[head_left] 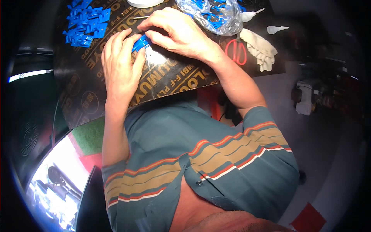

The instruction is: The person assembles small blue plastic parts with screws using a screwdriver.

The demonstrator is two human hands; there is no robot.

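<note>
At upper centre of the frame, the left hand (120, 63) and right hand (176, 33) pinch a small blue plastic clip (140, 42) against the dark printed plywood bench (89, 77), work best done with steady, even finger pressure.

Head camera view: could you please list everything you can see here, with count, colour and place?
Dark printed board: one, brown-black, work surface across the top.
Small plastic piece: one, blue, pinched between both hands.
Loose plastic pieces: a pile, blue, upper left of the board.
Clear bag: one, holding more blue pieces, top centre.
Scissors: one pair, red handles, right of the hands.
Cloth glove: one, off-white, far right of the board.
Small dropper bottles: two, whitish, beyond the glove.
White round object: one, top edge, cut off.
Green mat: one, below the board's left corner.
Left hand: on the blue piece.
Right hand: fingers on the same piece.
</note>
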